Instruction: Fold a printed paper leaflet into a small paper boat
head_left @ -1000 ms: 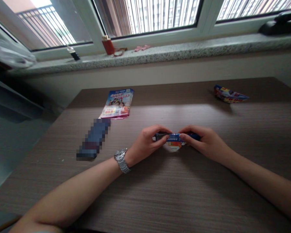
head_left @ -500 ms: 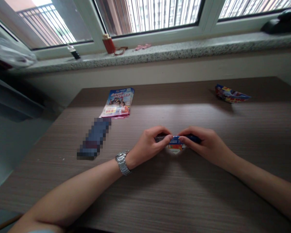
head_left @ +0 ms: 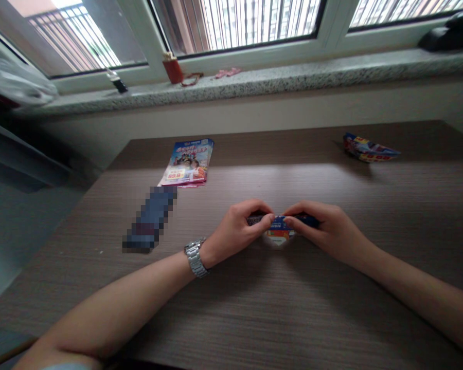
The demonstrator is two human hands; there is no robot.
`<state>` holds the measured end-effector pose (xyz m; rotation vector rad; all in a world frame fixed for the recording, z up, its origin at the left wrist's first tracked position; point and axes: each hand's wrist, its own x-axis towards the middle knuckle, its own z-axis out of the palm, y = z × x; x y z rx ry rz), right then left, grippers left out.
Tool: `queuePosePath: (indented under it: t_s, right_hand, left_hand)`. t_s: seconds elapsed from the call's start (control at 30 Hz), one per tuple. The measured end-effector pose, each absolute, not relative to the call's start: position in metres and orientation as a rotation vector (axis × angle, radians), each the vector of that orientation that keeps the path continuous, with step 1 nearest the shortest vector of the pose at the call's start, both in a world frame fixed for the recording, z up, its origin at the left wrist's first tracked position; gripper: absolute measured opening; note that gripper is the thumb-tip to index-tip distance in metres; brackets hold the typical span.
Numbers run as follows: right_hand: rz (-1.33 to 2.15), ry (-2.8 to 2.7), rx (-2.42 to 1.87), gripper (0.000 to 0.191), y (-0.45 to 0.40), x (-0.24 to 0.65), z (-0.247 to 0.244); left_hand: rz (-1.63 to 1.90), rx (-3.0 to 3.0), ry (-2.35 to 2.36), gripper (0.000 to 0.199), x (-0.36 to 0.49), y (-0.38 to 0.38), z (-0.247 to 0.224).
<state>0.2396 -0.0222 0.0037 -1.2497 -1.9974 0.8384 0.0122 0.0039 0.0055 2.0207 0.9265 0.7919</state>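
A folded printed paper [head_left: 279, 235], blue at the top with orange and white below, is held between both hands above the middle of the table. My left hand [head_left: 247, 222], with a metal watch on its wrist, pinches the paper's left part between thumb and fingers. From the other side my right hand [head_left: 317, 221] pinches its right part. The two thumbs nearly meet at the centre. Much of the paper is hidden behind the fingers.
On the wooden table [head_left: 231, 318] lie a stack of printed leaflets [head_left: 189, 163] and a pixelated dark flat object [head_left: 150, 218] at left. A folded colourful paper [head_left: 369, 149] stands at back right. Behind, the stone windowsill [head_left: 293, 79] bears a red item [head_left: 172, 69].
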Motion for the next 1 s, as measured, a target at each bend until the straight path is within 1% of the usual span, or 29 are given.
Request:
queuePosePath:
  t_s: [0.37, 0.63, 0.8, 1.0]
  right_hand:
    - [0.829, -2.015, -1.222, 0.017, -0.0241, 0.2386, 0.0037]
    - [0.974, -1.911, -1.324, 0.027, -0.0213, 0.2418, 0.0035]
    - [0.937, -1.934, -1.333, 0.026, -0.021, 0.2418, 0.0017]
    - [0.979, -1.936, -1.308, 0.026, -0.0229, 0.2405, 0.0005]
  left_hand:
    - [0.779, 2.016, 0.885, 0.019, 0.0131, 0.0021, 0.0057]
    - [0.812, 2.029, 0.941, 0.016, 0.0083, 0.0066, 0.0051]
    - [0.789, 2.067, 0.924, 0.013, 0.0093, 0.0062, 0.0054]
    - [0.765, 2.013, 0.892, 0.018, 0.0111, 0.0046, 0.0061]
